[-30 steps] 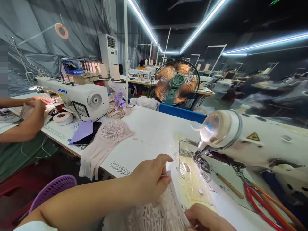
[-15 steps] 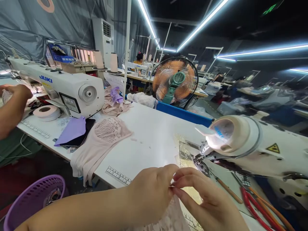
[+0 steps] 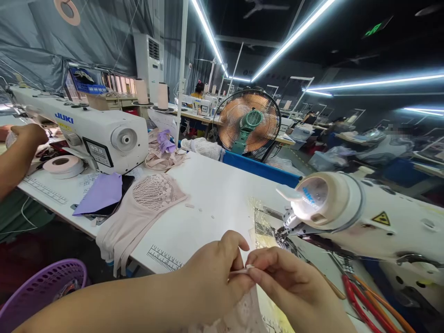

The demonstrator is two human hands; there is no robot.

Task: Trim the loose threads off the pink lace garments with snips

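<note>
A pale pink lace piece point(image 3: 239, 314) hangs at 6 o'clock, its top edge pinched between both hands. The left hand point(image 3: 215, 273) and right hand point(image 3: 294, 286) meet fingertip to fingertip, each closed on the lace. At 3 o'clock stands the sewing machine point(image 3: 364, 217); its needle area is probably just behind the fingers.

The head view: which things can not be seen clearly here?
- Lace fabric, head view: mostly hidden behind the left hand and right hand, cut by the bottom edge.
- Needle area of the sewing machine, head view: glare washes it out.
- Purple basket, head view: cut by the lower left corner.
- Far workstations, head view: blurred.
</note>
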